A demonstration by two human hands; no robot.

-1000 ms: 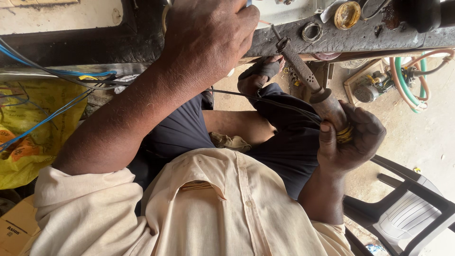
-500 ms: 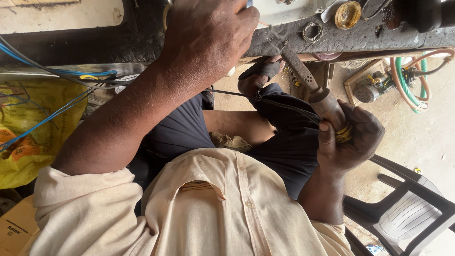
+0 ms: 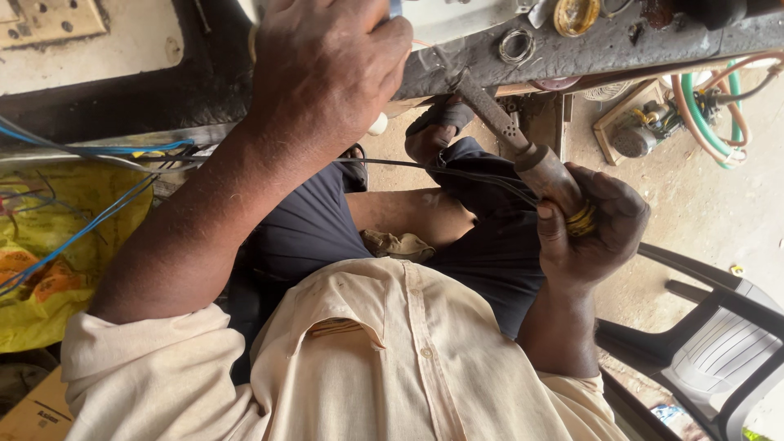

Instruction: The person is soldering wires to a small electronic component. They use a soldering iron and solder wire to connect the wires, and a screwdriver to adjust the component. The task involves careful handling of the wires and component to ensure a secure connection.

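My left hand is closed at the edge of the dark workbench, knuckles up, over a small item of which only a blue tip shows. My right hand grips the wooden handle of a soldering iron. Its metal shaft slants up and left, and the tip meets the bench edge just below a white panel, right of my left hand. A thin black cord runs from the handle across my lap.
Wire rings and a round yellow tin lie on the bench. A yellow bag with blue wires sits left. A small motor, a green hose and a plastic chair are on the right.
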